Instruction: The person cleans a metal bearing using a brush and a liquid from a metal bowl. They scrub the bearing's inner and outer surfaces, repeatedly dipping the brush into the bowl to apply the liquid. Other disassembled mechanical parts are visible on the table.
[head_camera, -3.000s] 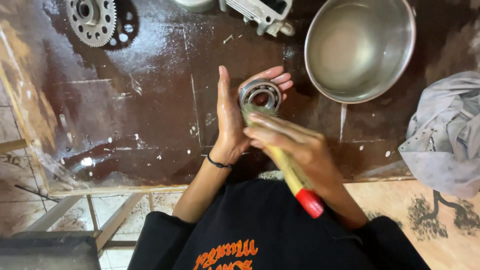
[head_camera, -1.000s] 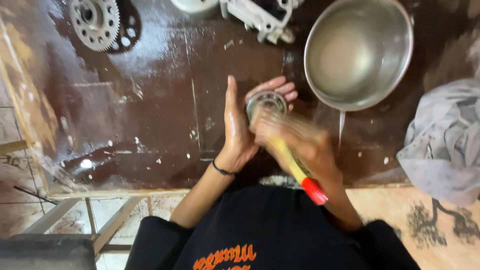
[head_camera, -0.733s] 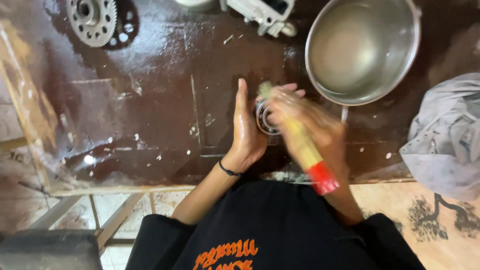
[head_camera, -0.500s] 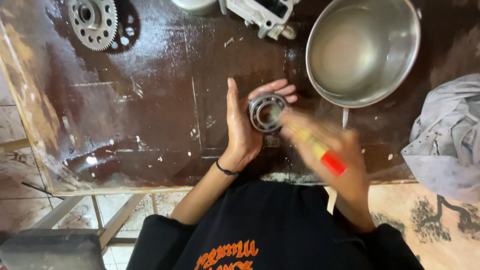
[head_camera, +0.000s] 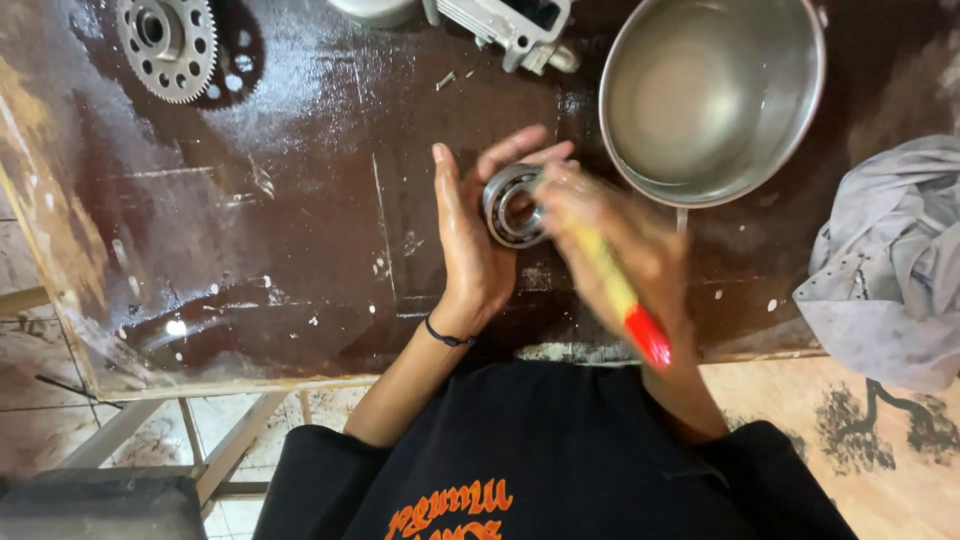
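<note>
Resting upright in the cupped left hand (head_camera: 470, 250), the bearing (head_camera: 512, 205) meets the brush (head_camera: 612, 290) gripped by the blurred right hand (head_camera: 615, 240).

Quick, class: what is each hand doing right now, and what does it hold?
Left hand: cupped around a round steel ball bearing.
Right hand: closed on a yellow, red-tipped brush, blurred.

The person is wearing a black top with orange lettering on the chest, sleeves pushed up, and a thin black band (head_camera: 446, 337) is circling the left wrist.
</note>
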